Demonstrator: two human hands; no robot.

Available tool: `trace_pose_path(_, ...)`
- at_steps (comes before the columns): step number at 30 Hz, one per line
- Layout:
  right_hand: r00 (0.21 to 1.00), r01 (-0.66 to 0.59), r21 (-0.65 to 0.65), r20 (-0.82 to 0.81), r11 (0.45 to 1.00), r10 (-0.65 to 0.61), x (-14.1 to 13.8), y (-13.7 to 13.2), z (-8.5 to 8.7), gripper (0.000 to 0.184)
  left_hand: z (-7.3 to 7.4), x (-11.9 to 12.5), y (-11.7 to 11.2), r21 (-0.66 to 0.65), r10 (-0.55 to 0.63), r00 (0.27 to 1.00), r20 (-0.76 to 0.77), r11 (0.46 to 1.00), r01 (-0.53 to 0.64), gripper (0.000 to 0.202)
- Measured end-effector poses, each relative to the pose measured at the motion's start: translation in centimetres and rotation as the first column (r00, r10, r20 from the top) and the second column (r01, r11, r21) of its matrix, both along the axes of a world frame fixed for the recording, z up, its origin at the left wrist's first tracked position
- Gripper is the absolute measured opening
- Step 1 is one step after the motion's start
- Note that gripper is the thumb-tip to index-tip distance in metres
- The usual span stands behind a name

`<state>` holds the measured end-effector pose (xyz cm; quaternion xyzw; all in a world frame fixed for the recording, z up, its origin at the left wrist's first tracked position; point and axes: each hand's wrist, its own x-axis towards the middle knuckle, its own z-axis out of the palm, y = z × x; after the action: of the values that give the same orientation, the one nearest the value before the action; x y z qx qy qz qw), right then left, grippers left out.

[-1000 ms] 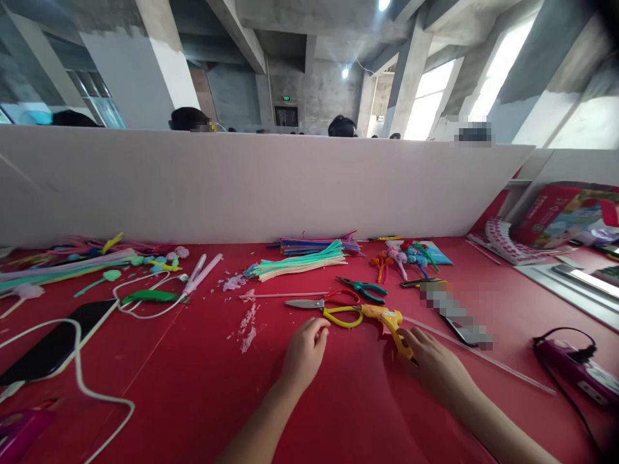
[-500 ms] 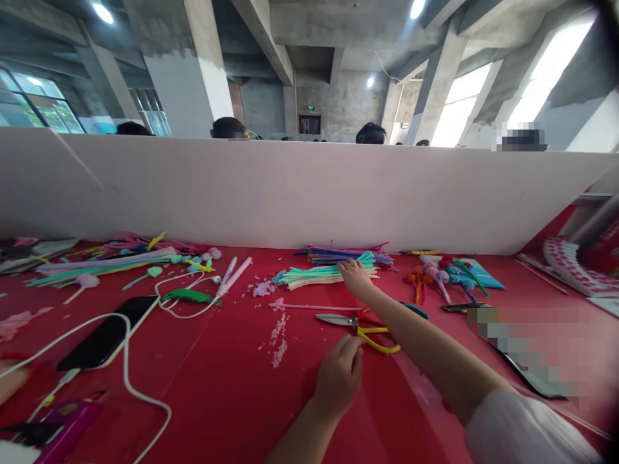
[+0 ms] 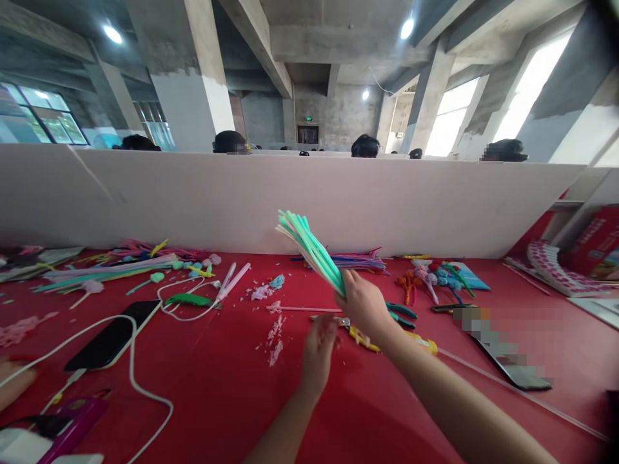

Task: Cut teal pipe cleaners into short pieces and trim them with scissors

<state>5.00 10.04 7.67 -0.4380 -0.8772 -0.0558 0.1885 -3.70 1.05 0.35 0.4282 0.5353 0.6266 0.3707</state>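
My right hand (image 3: 363,301) is wrapped round a bundle of mint-green and pale pipe cleaners (image 3: 314,251), raised off the red table and slanting up to the left. Below it, my left hand (image 3: 316,351) holds nothing that I can see, its fingers loosely apart and slightly blurred. Scissors with yellow handles (image 3: 363,339) lie on the table between the two hands, partly covered by them. Beyond my left hand lies a pink stick (image 3: 304,309), with pale pink fluff scraps (image 3: 275,335) beside it.
Purple and blue pipe cleaners (image 3: 358,261) lie by the white partition (image 3: 242,200). Fluffy pieces (image 3: 428,277), dark green-handled pliers (image 3: 402,312) and a dark flat device (image 3: 520,364) are on the right. A phone (image 3: 109,335) with a white cable (image 3: 131,361) lies left. Another person's hand (image 3: 14,380) shows there.
My right hand has taken hold of the green bundle and lifted it from the table, towards me. My left hand has shifted slightly left and up, away from the scissors' yellow handles.
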Motion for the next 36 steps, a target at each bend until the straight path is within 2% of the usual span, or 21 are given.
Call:
trace_pose_path(3,0.998,-0.024,-0.054,-0.067,0.998,0.02,1.5,-4.7,-1.9,0.028,1.7,-0.2,-0.6,0.07,-0.018,0.982,0.188,0.998,0.005,0.037)
trace_pose_path(6,0.977,-0.095,-0.126,-0.201,0.988,0.068,2.4,-7.4,-3.6,0.042,2.7,-0.2,-1.0,0.009,-0.014,0.969,0.245,1.0,0.013,0.039)
trace_pose_path(8,0.883,-0.254,-0.224,-0.451,0.941,0.13,3.1,-7.7,-3.9,0.043,2.9,-0.4,-1.1,-0.032,-0.002,0.966,0.258,0.999,0.011,0.038)
trace_pose_path(10,0.767,-0.357,-0.301,-0.635,0.884,0.094,3.8,-6.9,-4.0,0.03,2.9,-0.7,-1.1,-0.059,-0.045,0.96,0.275,0.996,0.063,0.035)
trace_pose_path(14,0.628,-0.375,-0.392,-0.774,0.84,-0.082,4.8,-4.9,-4.8,0.028,2.3,-1.3,-1.3,-0.155,-0.181,0.904,0.386,0.954,0.258,0.033)
trace_pose_path(17,0.547,-0.427,-0.443,-0.821,0.788,-0.165,4.5,-4.8,-6.1,0.027,1.3,-1.0,-1.7,-0.215,-0.181,0.874,0.45,0.928,0.303,0.031)
trace_pose_path(20,0.487,-0.48,-0.458,-0.848,0.748,-0.207,3.9,-5.4,-6.8,0.024,0.6,-0.5,-2.3,-0.248,-0.235,0.848,0.475,0.889,0.385,0.03)
trace_pose_path(23,0.455,-0.515,-0.455,-0.863,0.727,-0.218,3.8,-5.8,-6.7,0.022,0.5,-0.2,-2.7,-0.264,-0.258,0.814,0.52,0.858,0.441,0.03)
trace_pose_path(26,0.448,-0.538,-0.45,-0.869,0.713,-0.21,4.5,-5.7,-6.0,0.019,0.9,-0.4,-2.9,-0.261,-0.236,0.814,0.531,0.868,0.422,0.032)
trace_pose_path(32,0.471,-0.466,-0.418,-0.863,0.78,-0.181,5.3,-6.3,-5.0,0.015,2.2,-0.1,-3.0,-0.187,-0.299,0.893,0.337,0.908,0.375,0.043)
trace_pose_path(36,0.475,-0.516,-0.482,-0.849,0.708,-0.231,5.0,-7.2,-5.3,0.015,2.5,0.5,-3.2,-0.168,-0.337,0.875,0.348,0.896,0.412,0.05)
